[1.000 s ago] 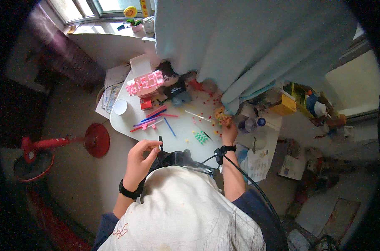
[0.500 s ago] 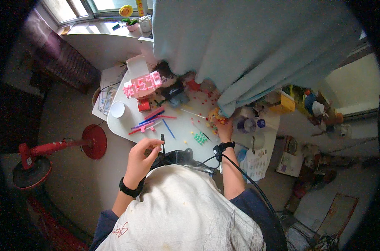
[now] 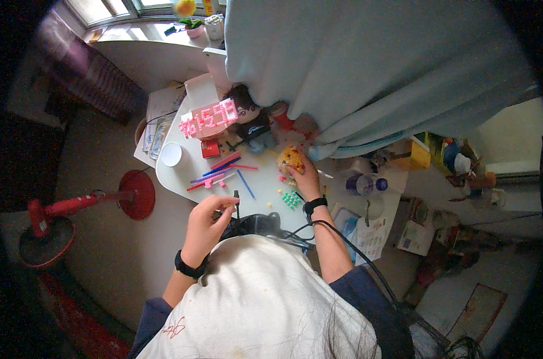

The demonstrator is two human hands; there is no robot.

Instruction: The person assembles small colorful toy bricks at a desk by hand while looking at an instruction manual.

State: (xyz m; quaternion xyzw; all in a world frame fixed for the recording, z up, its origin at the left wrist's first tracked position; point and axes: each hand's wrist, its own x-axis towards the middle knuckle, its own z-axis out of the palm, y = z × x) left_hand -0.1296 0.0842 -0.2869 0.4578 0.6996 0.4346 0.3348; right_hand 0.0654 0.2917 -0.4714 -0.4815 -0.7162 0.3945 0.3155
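My left hand (image 3: 210,218) is closed in a pinch near the table's front edge. A thin black stick (image 3: 236,200), thicker at its top, stands upright between its fingertips. Over the middle of the table, my right hand (image 3: 307,179) grips what looks like a clear bag of small yellow pieces (image 3: 290,160), dotted with red. Below that bag sits a small green checkered patch of beads (image 3: 291,200). Blue, pink and red strips (image 3: 216,170) lie in a loose pile left of the middle, beyond my left hand.
A white round cup (image 3: 171,154) stands at the table's left. Farther back are a pink bead sign (image 3: 210,116), a red box (image 3: 210,148) and a dark-haired doll (image 3: 250,122). A purple-capped bottle (image 3: 364,184) lies at right. The pale curtain (image 3: 367,72) hangs over the back edge.
My right hand has brought the bag of yellow pieces leftward, out from beside the curtain. My left hand keeps its pinch on the black stick. The whole view has shifted slightly.
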